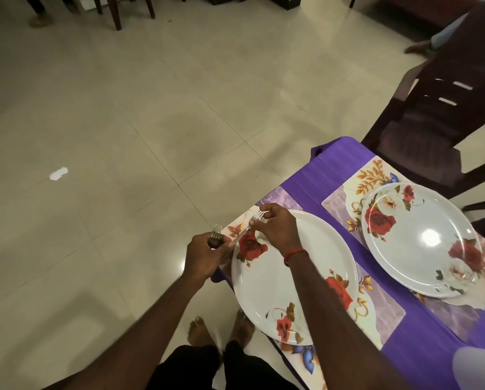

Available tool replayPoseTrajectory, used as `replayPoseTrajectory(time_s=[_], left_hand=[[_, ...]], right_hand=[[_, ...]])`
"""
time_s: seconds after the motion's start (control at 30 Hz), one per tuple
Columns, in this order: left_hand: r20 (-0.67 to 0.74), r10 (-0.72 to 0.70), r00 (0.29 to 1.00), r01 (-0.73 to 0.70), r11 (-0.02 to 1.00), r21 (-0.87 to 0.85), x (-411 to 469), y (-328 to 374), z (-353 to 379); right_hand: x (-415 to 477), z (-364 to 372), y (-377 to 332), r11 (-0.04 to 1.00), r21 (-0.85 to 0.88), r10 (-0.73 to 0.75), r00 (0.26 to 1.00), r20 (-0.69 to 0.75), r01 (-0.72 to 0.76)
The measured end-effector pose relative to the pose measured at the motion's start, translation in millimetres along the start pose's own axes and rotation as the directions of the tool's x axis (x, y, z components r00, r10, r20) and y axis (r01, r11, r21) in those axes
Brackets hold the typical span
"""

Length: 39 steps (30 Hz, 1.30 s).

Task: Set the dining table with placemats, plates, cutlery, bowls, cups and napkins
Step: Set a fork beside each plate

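Observation:
Two white plates with red roses lie on floral placemats on a purple table [314,175]. The near plate [292,280] sits on the near placemat [387,313]; the far plate [421,240] sits on the far placemat [345,198]. My left hand [202,257] grips a bunch of forks [215,231], tines up, just off the table's left edge. My right hand [278,223] pinches a single fork [251,222] near its tines, over the near plate's upper left rim.
A dark plastic chair [432,108] stands at the table's far side. Beige tiled floor spreads to the left, with a white scrap [58,173] on it. More chair legs [117,12] and another person's feet stand at the top. My bare feet [221,327] are below.

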State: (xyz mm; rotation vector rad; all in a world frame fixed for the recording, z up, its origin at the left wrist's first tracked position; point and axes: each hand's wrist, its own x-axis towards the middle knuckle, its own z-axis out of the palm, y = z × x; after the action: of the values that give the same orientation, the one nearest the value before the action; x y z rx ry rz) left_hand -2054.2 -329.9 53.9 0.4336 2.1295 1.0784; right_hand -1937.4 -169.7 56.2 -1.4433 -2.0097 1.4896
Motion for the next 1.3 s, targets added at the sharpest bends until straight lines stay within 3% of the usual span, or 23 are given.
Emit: replayPoseTrajectory(time_s=[0.27, 0.4, 0.53, 0.63, 0.8, 0.97, 1.1, 1.3], left_hand=[[-0.082, -0.036, 0.996, 0.046, 0.993, 0.112, 39.8, -11.5, 7.9], [-0.11, -0.002, 0.994, 0.03, 0.968, 0.251, 51.5, -18.5, 11.2], [-0.098, 0.053, 0.994, -0.013, 0.929, 0.37, 52.5, -17.4, 13.5], [-0.066, 0.071, 0.995, -0.042, 0.929, 0.367, 53.2, -18.1, 14.0], [-0.009, 0.077, 0.997, -0.071, 0.957, 0.282, 54.5, -13.1, 7.6], [-0.029, 0.108, 0.994, -0.101, 0.977, 0.188, 52.3, 6.5, -17.0], [0.096, 0.151, 0.984, -0.164, 0.974, 0.156, 47.4, 18.6, -48.4], [0.212, 0.169, 0.963, -0.17, 0.985, -0.013, 45.7, 35.4, -81.4]], right_hand=[[35.5, 21.6, 8.8, 0.954, -0.299, -0.021, 0.999, -0.05, 0.005], [36.7, 25.7, 6.0, 0.848, -0.527, -0.099, 0.993, -0.069, 0.048], [33.0, 30.4, 7.2, 0.791, -0.611, -0.121, 0.987, -0.109, 0.03], [30.4, 31.6, 10.1, 0.776, -0.629, -0.152, 0.979, -0.135, 0.034], [31.4, 27.9, 9.8, 0.83, -0.558, -0.114, 0.985, -0.125, 0.025], [25.8, 21.3, -0.7, 0.972, -0.233, -0.089, 0.966, -0.243, 0.031], [15.4, 22.8, -12.4, 0.987, -0.128, -0.128, 0.948, -0.292, 0.094], [2.2, 46.9, -69.4, 0.985, 0.122, -0.109, 0.991, -0.083, 0.118]])
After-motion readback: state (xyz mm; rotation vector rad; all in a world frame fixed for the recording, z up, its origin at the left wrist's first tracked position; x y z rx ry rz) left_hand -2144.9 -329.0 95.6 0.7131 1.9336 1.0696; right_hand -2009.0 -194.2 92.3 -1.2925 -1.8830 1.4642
